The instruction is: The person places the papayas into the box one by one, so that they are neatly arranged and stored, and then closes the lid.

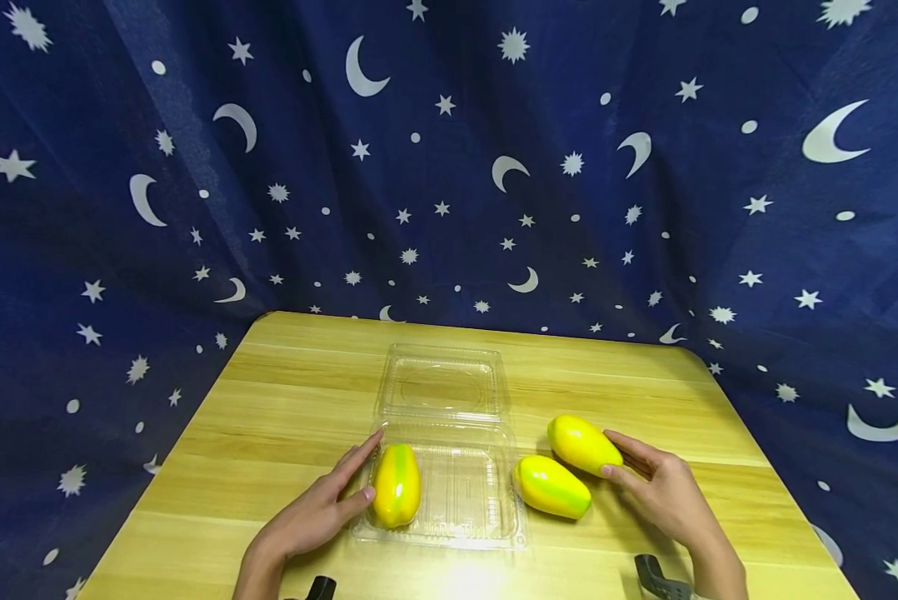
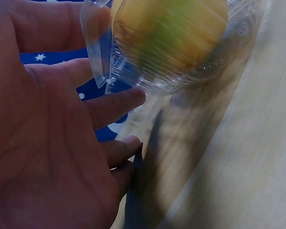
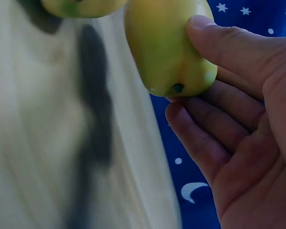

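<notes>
One yellow fruit with a green streak lies lengthwise inside the left part of the clear container, whose lid is folded back, away from the person, on the wooden desk. To the right of the container are two similar fruits: the nearer fruit sits just beside the container's right edge, and the farther fruit lies beyond it, close alongside; whether those two touch, I cannot tell.

The right hand grips the farther fruit by its right end, thumb on one side and fingers on the other. Whether that fruit is lifted off the desk at all is not clear. The left hand lies along the container's left wall, fingers extended rather than wrapped round anything, its thumb pointing to the fruit inside.

The step in hand appears to be taking hold of the farther fruit while the left hand steadies the container. For the next move, the right hand would need a secure hold on that smooth, rounded end and a path that clears the nearer fruit without rolling it.
</notes>
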Demonstrator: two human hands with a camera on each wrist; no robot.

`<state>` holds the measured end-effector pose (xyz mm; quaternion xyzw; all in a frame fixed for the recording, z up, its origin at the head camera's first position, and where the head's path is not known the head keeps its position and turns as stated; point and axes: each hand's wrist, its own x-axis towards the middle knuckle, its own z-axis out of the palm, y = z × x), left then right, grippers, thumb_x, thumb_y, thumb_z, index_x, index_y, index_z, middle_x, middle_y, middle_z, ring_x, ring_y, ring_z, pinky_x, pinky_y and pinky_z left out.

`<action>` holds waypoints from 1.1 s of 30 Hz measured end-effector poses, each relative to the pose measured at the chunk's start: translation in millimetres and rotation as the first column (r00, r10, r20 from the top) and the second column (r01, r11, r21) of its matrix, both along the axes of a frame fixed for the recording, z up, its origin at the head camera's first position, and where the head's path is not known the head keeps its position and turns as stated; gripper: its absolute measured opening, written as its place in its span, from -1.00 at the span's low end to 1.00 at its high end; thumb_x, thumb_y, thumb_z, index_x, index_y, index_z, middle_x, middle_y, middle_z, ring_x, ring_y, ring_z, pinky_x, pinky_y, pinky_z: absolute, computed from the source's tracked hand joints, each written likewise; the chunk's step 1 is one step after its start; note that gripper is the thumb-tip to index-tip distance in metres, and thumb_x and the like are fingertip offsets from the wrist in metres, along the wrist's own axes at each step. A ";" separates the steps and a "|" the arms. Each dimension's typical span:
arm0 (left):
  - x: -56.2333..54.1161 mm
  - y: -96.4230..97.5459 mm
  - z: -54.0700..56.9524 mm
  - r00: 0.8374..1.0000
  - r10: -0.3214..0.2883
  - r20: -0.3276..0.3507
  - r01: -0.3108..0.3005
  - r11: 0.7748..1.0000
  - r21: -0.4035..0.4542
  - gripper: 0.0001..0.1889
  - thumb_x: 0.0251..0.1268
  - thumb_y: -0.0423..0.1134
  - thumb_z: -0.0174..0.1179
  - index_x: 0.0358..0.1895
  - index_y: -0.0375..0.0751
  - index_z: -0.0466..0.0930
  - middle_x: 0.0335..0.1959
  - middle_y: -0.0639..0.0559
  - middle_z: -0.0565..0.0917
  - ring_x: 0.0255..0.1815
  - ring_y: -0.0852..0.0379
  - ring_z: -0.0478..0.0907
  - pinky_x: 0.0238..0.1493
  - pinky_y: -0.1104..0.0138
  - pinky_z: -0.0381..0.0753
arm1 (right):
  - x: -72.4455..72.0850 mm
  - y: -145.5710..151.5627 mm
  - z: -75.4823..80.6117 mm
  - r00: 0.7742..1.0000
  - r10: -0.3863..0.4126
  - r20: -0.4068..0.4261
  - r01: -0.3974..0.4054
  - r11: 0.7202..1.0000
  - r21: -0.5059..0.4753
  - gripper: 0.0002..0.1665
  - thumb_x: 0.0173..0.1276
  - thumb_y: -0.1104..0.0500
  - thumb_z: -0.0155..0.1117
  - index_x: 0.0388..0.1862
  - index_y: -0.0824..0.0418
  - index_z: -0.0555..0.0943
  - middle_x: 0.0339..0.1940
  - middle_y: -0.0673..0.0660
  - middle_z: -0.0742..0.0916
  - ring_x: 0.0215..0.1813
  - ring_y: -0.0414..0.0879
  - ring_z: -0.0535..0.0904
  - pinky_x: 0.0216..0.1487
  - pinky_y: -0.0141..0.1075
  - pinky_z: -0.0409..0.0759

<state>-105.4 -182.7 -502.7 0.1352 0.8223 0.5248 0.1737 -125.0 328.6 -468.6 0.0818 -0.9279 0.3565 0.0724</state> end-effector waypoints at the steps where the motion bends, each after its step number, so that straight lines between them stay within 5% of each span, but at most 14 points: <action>1: 0.1 -0.1 0.0 1.000 0.000 0.000 0.000 1.000 0.000 -0.22 0.74 0.04 0.11 0.82 0.46 -0.08 0.87 0.14 -0.09 0.87 -0.25 -0.23 0.68 -0.51 -0.20 | 0.6 -0.1 1.9 1.000 0.007 -0.006 -0.008 1.000 -0.005 -0.32 0.48 0.03 0.57 0.49 0.22 0.66 0.39 0.32 0.75 0.30 -0.48 0.59 0.13 -0.77 0.52; 6: 0.4 0.1 0.3 1.000 0.004 0.004 -0.004 1.000 0.003 -0.22 0.74 0.04 0.11 0.82 0.43 -0.07 0.87 0.16 -0.09 0.87 -0.26 -0.23 0.68 -0.52 -0.20 | 3.8 -1.8 12.7 0.999 0.035 -0.038 -0.036 0.999 -0.025 -0.33 0.45 0.11 0.59 0.49 0.21 0.66 0.38 0.35 0.75 0.27 -0.61 0.52 0.09 -0.74 0.57; 16: 0.6 0.7 1.4 1.000 0.001 0.008 -0.001 1.000 0.002 -0.22 0.74 0.04 0.11 0.83 0.40 -0.07 0.87 0.14 -0.09 0.87 -0.26 -0.23 0.68 -0.52 -0.21 | 13.8 -10.1 37.4 0.994 0.046 -0.096 -0.042 0.998 0.039 -0.34 0.42 0.14 0.62 0.47 0.17 0.68 0.33 0.30 0.79 0.26 -0.58 0.53 0.10 -0.78 0.53; 28: -0.2 0.8 1.1 1.000 0.002 0.010 -0.002 1.000 0.000 -0.22 0.74 0.06 0.11 0.82 0.44 -0.06 0.87 0.15 -0.08 0.87 -0.26 -0.25 0.67 -0.53 -0.22 | 27.6 -27.8 63.8 0.986 0.070 -0.153 -0.049 0.990 0.136 -0.33 0.37 0.13 0.66 0.46 0.05 0.71 0.26 0.18 0.84 0.26 -0.18 0.73 0.13 -0.85 0.40; 33: 0.0 0.9 0.5 1.000 0.002 0.011 -0.002 1.000 0.005 -0.22 0.74 0.06 0.11 0.82 0.44 -0.06 0.87 0.15 -0.09 0.87 -0.27 -0.26 0.67 -0.53 -0.23 | 31.7 -37.0 70.5 0.985 0.087 -0.150 -0.062 0.985 0.163 -0.33 0.36 0.11 0.67 0.45 0.02 0.72 0.26 0.11 0.85 0.24 0.05 0.78 0.15 -0.69 0.56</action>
